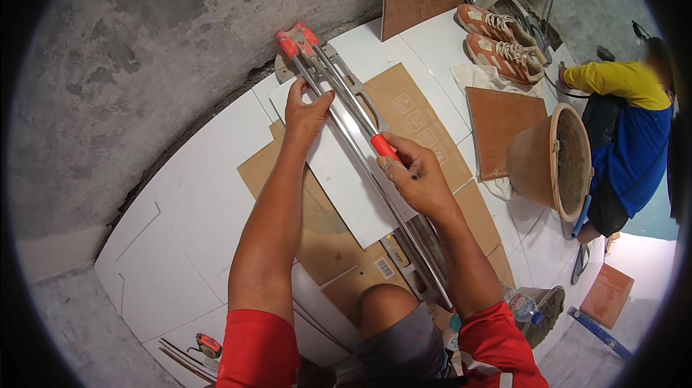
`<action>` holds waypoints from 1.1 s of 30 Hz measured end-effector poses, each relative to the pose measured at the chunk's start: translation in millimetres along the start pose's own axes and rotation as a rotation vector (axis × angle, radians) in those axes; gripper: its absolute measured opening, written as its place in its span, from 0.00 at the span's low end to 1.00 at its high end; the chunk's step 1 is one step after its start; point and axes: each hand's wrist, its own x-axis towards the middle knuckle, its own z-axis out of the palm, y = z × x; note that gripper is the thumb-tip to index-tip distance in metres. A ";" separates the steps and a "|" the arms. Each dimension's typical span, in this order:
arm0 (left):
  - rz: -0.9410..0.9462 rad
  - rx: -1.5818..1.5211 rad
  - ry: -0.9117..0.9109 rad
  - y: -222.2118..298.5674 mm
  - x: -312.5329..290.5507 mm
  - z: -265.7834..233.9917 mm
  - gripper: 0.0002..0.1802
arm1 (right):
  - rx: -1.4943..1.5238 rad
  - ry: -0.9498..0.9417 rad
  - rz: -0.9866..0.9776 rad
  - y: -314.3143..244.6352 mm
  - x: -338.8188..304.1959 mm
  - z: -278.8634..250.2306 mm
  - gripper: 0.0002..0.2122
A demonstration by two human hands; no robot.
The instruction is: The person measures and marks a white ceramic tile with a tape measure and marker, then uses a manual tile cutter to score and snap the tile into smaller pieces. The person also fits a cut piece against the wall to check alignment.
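A manual tile cutter (365, 169) with long metal rails and red end pieces lies slantwise in front of me. Under its rails is a white tile (352, 204), resting above a flattened cardboard sheet (324, 240). My left hand (308, 112) lies at the tile's far left part beside the rails, thumb and fingers apart; some fingertips are hard to make out. Closed around the lever, by its red handle grip (383, 146), is my right hand (420, 175). That lever reaches up along the rails toward the far red end.
White tiles (169, 244) cover the floor. A bucket (533, 150), a brown tile (497, 125) and orange shoes (504, 49) stand to the right, near a crouching co-worker (627, 121). A tape measure (209, 345) lies lower left, a spirit level (600, 332) lower right. A rough wall (158, 63) bounds the left.
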 end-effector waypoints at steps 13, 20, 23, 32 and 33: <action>0.065 0.056 0.033 -5.7 2.0 -3.1 0.28 | 0.074 -0.029 0.135 -25.2 1.6 -6.0 0.24; -0.100 -0.077 0.036 -0.9 -15.3 8.4 0.27 | 0.035 -0.062 0.195 -32.0 -20.0 -21.3 0.25; -0.150 -0.083 0.034 -6.9 -34.0 14.5 0.29 | 0.029 -0.075 0.236 -30.7 -40.4 -30.7 0.25; -0.306 -0.218 0.098 -14.1 -131.7 44.3 0.24 | 0.052 -0.140 0.400 -30.7 -137.0 -70.3 0.25; -0.316 -0.199 0.098 -16.8 -143.6 46.9 0.23 | 0.050 -0.149 0.426 -28.6 -149.6 -75.7 0.25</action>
